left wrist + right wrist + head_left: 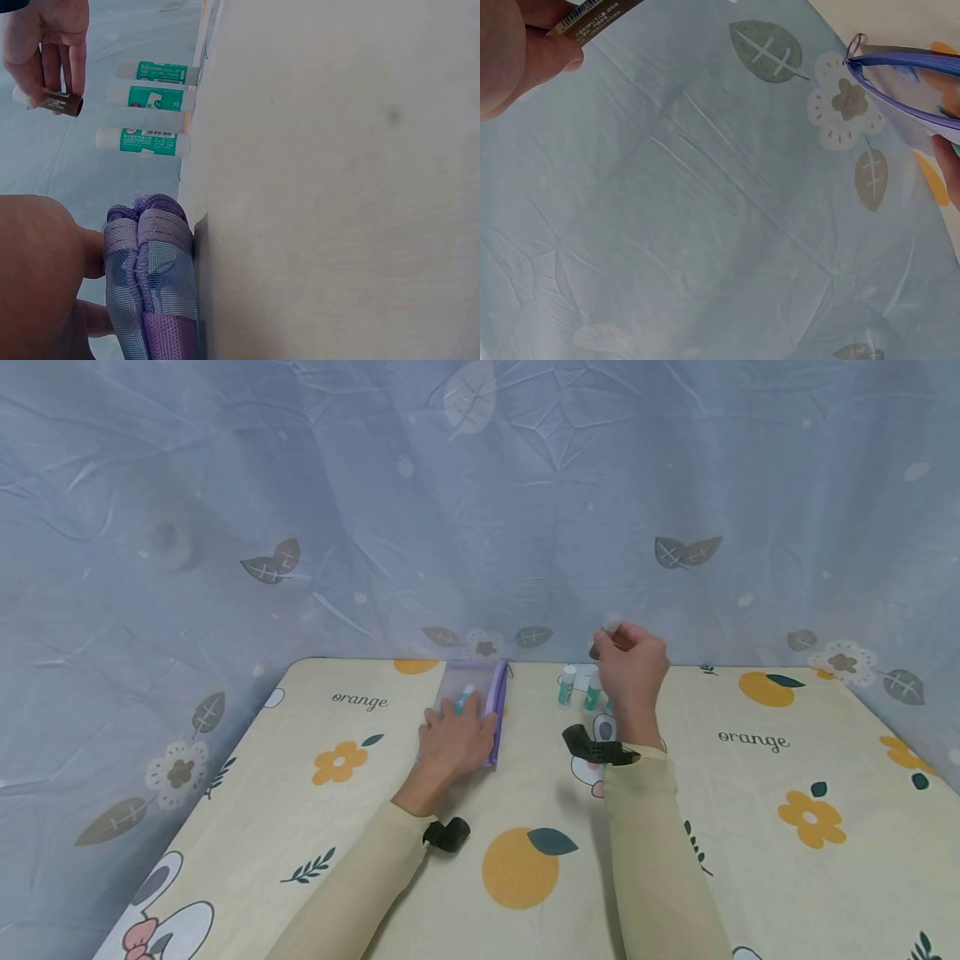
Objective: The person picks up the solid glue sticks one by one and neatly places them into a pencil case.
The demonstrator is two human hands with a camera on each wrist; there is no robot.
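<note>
My right hand is raised above the far part of the table and pinches a glue stick with a brown label and a whitish end. My left hand lies with spread fingers on a mesh pouch edged with a purple zipper. A green-and-white glue stick shows through the mesh by the left fingertips. Beside the pouch stand three more green-labelled glue sticks; the head view shows the left one and the middle one, while my right hand mostly hides the third.
The table is covered by a cream cloth printed with oranges and flowers. Behind it and along its left side hangs a bluish-grey patterned curtain, close to the table's far edge.
</note>
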